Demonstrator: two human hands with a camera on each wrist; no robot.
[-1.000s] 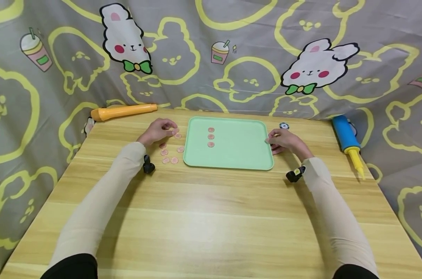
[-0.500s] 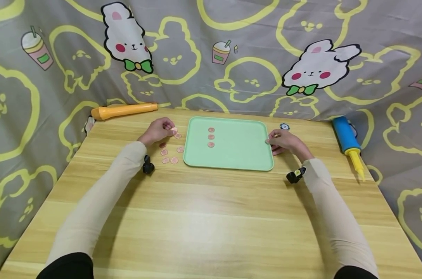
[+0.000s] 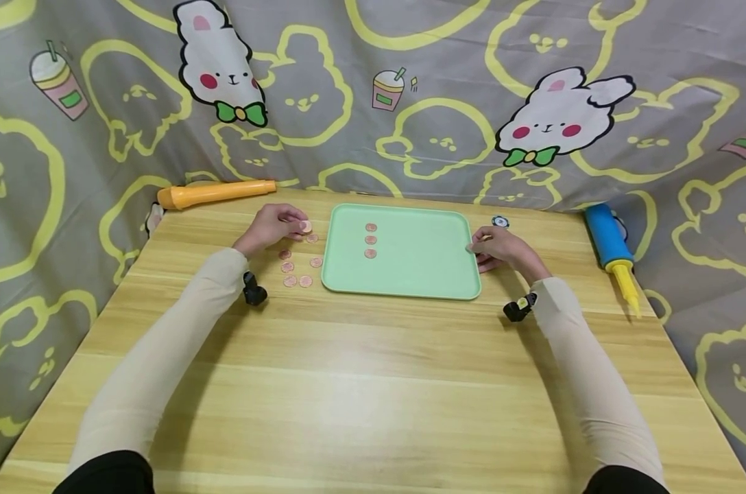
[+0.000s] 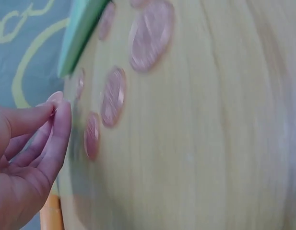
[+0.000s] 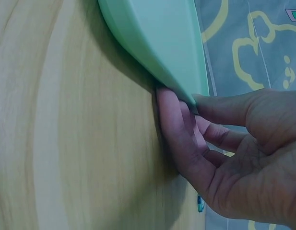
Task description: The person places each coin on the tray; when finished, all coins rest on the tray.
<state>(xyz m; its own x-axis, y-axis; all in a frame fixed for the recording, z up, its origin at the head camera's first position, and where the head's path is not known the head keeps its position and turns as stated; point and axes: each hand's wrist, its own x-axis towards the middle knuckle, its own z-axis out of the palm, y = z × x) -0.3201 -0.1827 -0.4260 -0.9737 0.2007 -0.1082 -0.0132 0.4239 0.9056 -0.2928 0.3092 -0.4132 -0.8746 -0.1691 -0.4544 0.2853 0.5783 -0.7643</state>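
Observation:
Between thumb and fingertips my left hand [image 3: 273, 226] pinches a copper coin [image 3: 306, 226], just above the table left of the green tray [image 3: 422, 257]. In the left wrist view the coin [image 4: 55, 97] shows only its edge past the fingertips. Several more copper coins [image 3: 306, 280] lie flat on the wood between that hand and the tray. Inside the tray, toward its left side, 3 coins [image 3: 370, 240] form a column. My right hand [image 3: 501, 248] grips the tray's right rim; in the right wrist view the thumb is on top of the rim [image 5: 162, 38], with fingers beneath.
An orange microphone-shaped object [image 3: 219, 194] lies at the back left. At the back right is a blue and yellow hand pump [image 3: 609, 237]. A small blue-and-white disc [image 3: 500, 221] lies behind my right hand. A patterned curtain [image 3: 447, 62] closes off the back and sides.
My left hand has drawn slightly left with the pinched coin, whose face now shows more. The right hand keeps its grip on the tray, and the other coins have not moved.

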